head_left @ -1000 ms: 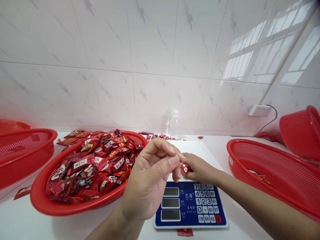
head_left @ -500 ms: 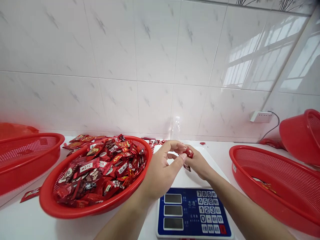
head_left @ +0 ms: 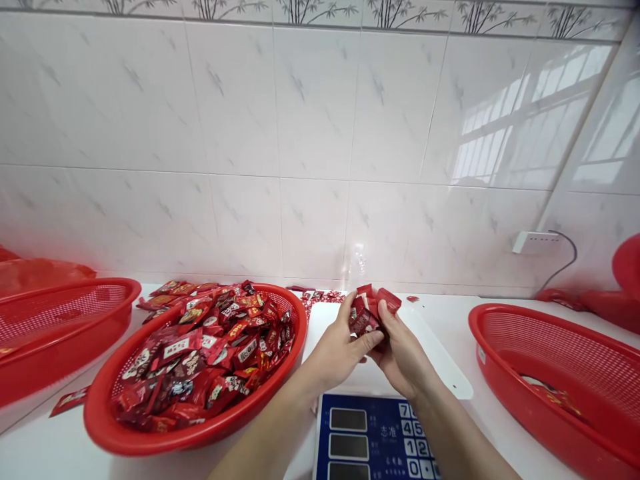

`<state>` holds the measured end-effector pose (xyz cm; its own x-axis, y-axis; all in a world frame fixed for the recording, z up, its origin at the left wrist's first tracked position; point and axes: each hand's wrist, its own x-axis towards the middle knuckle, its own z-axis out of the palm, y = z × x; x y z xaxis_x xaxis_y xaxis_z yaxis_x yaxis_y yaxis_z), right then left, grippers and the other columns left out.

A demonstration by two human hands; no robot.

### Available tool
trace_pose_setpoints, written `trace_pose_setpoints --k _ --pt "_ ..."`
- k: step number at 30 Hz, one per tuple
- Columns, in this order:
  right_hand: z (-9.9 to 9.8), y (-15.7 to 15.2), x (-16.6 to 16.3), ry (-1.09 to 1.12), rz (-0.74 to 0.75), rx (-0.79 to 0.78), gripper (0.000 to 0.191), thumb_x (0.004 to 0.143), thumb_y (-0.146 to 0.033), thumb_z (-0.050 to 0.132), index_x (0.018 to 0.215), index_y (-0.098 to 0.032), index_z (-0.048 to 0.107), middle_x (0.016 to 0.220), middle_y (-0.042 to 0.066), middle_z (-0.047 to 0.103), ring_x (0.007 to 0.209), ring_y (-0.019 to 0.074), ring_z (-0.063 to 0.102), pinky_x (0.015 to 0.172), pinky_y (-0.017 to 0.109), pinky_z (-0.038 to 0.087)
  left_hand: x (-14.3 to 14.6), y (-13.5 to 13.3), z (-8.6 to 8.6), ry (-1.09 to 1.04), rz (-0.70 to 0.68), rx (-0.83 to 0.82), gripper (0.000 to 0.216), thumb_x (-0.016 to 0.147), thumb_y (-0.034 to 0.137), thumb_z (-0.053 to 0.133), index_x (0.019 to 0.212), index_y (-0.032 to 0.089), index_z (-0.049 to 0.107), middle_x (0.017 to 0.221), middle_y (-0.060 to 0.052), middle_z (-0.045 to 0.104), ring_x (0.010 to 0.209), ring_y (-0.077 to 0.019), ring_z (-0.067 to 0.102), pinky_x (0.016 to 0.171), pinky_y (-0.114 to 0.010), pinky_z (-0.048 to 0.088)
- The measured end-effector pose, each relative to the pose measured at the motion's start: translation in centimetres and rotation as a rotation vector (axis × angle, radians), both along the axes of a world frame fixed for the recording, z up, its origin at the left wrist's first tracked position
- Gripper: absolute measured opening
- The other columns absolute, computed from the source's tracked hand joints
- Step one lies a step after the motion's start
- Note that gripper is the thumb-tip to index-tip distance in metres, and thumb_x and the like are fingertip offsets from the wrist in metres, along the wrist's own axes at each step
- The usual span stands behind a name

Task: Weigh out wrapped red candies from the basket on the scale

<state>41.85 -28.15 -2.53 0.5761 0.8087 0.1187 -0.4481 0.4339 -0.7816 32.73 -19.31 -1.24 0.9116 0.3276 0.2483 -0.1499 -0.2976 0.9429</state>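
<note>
Over the white pan of the scale (head_left: 430, 353), my left hand (head_left: 336, 352) and my right hand (head_left: 403, 355) are cupped together around a small bunch of red candy packets (head_left: 369, 309). Fingers of both hands are curled round the packets, which stick up above the fingertips. To the left stands a red basket (head_left: 125, 433) heaped with several red and dark wrapped candies (head_left: 210, 347). The scale's blue keypad panel (head_left: 373, 440) lies just under my wrists.
A second red basket (head_left: 60, 333) sits at far left, another (head_left: 560, 387) at right with a few packets in it. Loose packets (head_left: 320, 295) lie by the tiled wall. A white power strip (head_left: 531, 241) hangs on the wall at right.
Both hands have moved further from me over the scale pan and closed together; one packet held between the fingers has become a small bunch held by both hands. The camera tilted up.
</note>
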Motion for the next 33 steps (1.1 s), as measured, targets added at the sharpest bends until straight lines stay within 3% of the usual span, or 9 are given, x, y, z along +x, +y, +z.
trace_pose_setpoints --k 3,8,13,17,20,24,28,31,33 --pt "0.3 -0.8 0.1 -0.001 0.045 0.013 0.046 0.086 -0.051 0.059 0.127 -0.034 0.051 0.115 0.002 0.066 0.1 0.0196 0.062 0.073 0.031 0.052 0.3 0.0 0.0 -0.019 -0.001 -0.112 0.074 0.086 0.041 0.06 0.145 0.034 0.017 0.131 -0.011 0.055 0.102 -0.0273 0.061 0.073 -0.042 0.056" --pt "0.6 -1.3 0.2 0.002 0.097 0.054 0.045 0.091 -0.05 0.051 0.133 -0.039 0.043 0.126 0.0 0.06 0.11 0.0191 0.057 0.082 0.037 0.052 0.6 -0.4 0.3 -0.129 -0.02 -0.302 0.065 0.088 0.036 0.057 0.143 0.03 0.023 0.14 -0.01 0.047 0.12 -0.0269 0.052 0.086 -0.042 0.054" --pt "0.4 -1.2 -0.2 -0.067 0.114 0.104 0.05 0.088 -0.044 0.059 0.135 -0.037 0.041 0.131 0.001 0.057 0.113 0.0196 0.056 0.085 0.039 0.051 0.5 -0.6 0.2 -0.186 0.063 -0.079 0.063 0.09 0.031 0.055 0.145 0.029 0.025 0.141 -0.005 0.048 0.13 -0.0219 0.043 0.11 -0.041 0.033" --pt "0.1 -0.9 -0.4 -0.127 0.04 0.071 0.072 0.073 -0.024 0.078 0.133 -0.037 0.041 0.13 0.0 0.057 0.108 0.0185 0.058 0.083 0.033 0.052 0.3 -0.7 -0.3 -0.129 0.113 0.139 0.065 0.093 0.029 0.048 0.149 0.029 0.015 0.151 -0.006 0.032 0.137 -0.0233 0.033 0.115 -0.044 0.023" --pt "-0.1 -0.5 -0.5 -0.137 -0.022 0.097 0.063 0.07 -0.021 0.079 0.125 -0.031 0.051 0.114 0.001 0.065 0.096 0.0155 0.062 0.078 0.028 0.052 0.1 -0.9 -0.6 -0.109 0.093 0.208 0.075 0.091 0.029 0.052 0.15 0.028 0.006 0.152 -0.009 0.029 0.137 -0.0259 0.031 0.114 -0.046 0.024" --pt "-0.1 -0.3 -0.5 -0.145 -0.102 0.148 0.05 0.07 -0.022 0.079 0.115 -0.028 0.057 0.098 -0.001 0.068 0.085 0.0136 0.063 0.071 0.026 0.053 -0.2 -1.5 -0.4 -0.103 0.029 0.157 0.084 0.088 0.027 0.058 0.15 0.031 0.001 0.147 -0.01 0.037 0.131 -0.0269 0.041 0.109 -0.048 0.034" --pt "0.4 -1.0 0.5 -0.157 -0.234 0.164 0.032 0.071 -0.025 0.078 0.1 -0.023 0.063 0.081 -0.002 0.067 0.071 0.0108 0.062 0.054 0.018 0.049 -0.7 -1.9 0.4 -0.17 0.009 0.066 0.076 0.085 0.031 0.063 0.147 0.033 0.018 0.15 -0.008 0.032 0.132 -0.027 0.038 0.103 -0.044 0.041" --pt "1.3 -2.3 2.0 -0.186 -0.394 0.183 0.027 0.071 -0.028 0.078 0.091 -0.02 0.062 0.077 -0.001 0.065 0.064 0.0101 0.061 0.037 0.013 0.035 -1.2 -2.0 1.2 -0.216 0.077 0.057 0.055 0.088 0.036 0.058 0.138 0.029 0.037 0.145 -0.008 0.039 0.133 -0.026 0.036 0.101 -0.041 0.043" --pt "2.0 -3.5 3.0 -0.218 -0.515 0.202 0.028 0.07 -0.029 0.078 0.091 -0.02 0.061 0.079 -0.001 0.064 0.064 0.0107 0.062 0.035 0.013 0.033 -1.5 -1.9 1.6 -0.213 0.115 0.07 0.045 0.089 0.038 0.056 0.132 0.028 0.045 0.14 -0.008 0.045 0.129 -0.0255 0.041 0.1 -0.039 0.043"
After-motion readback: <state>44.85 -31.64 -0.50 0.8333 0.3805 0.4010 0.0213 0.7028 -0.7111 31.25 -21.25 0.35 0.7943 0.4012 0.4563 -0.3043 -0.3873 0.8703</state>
